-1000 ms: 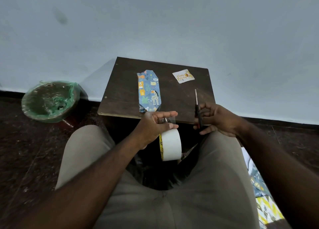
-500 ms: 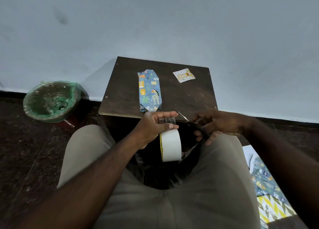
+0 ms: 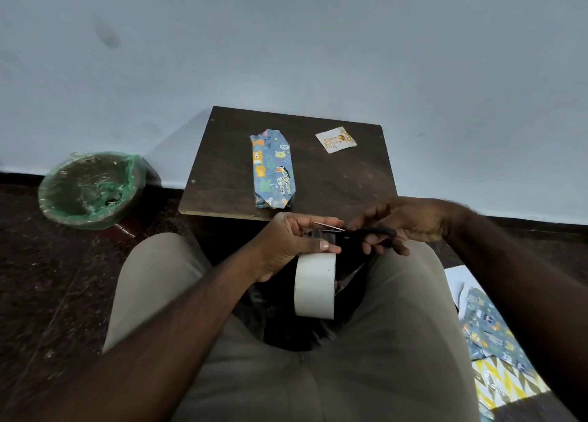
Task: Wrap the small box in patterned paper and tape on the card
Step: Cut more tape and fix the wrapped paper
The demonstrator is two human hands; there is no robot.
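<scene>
With the left hand [image 3: 286, 243] pinching the tape [image 3: 315, 286] end taut and the right hand [image 3: 410, 224] gripping the scissors [image 3: 359, 233], one square snip serves best.

Scissors [image 3: 366, 232] in right hand [image 3: 413, 221], upright before, now level at the tape [image 3: 315, 289].

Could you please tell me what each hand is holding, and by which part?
The left hand pinches the pulled-out free end of the tape roll, which hangs below; the right hand grips the scissors by their black handles.
</scene>
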